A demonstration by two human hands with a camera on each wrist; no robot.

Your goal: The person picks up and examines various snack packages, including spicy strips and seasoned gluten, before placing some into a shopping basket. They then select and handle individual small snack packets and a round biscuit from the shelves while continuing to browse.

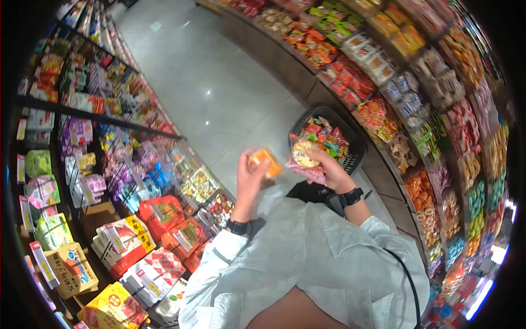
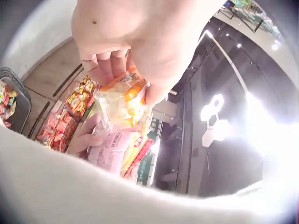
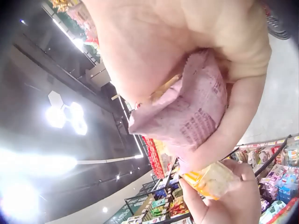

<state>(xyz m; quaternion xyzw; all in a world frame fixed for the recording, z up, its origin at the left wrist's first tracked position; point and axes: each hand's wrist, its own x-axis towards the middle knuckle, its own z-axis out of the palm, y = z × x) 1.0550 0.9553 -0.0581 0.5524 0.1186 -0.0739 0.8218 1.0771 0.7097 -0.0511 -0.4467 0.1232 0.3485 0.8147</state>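
Observation:
My left hand (image 1: 250,176) pinches a small orange and clear snack packet (image 1: 268,162) between thumb and fingers, in front of the shirt. In the left wrist view that orange packet (image 2: 136,95) has a pale, see-through side. Just to its right, my right hand (image 1: 330,169) grips a pale yellow packet (image 1: 304,153) together with a pink packet (image 1: 311,174). The right wrist view shows the pink wrapper (image 3: 198,109), crimped at its edge and printed with small text, within the curled fingers. Both hands are close together, their packets nearly meeting.
A black shopping basket (image 1: 359,147) holding several colourful wrapped snacks sits beyond my right hand. Tiered shelves of packaged sweets (image 1: 350,82) curve along the right. A display rack of bagged and boxed goods (image 1: 164,219) stands on the left, with grey floor (image 1: 203,82) between.

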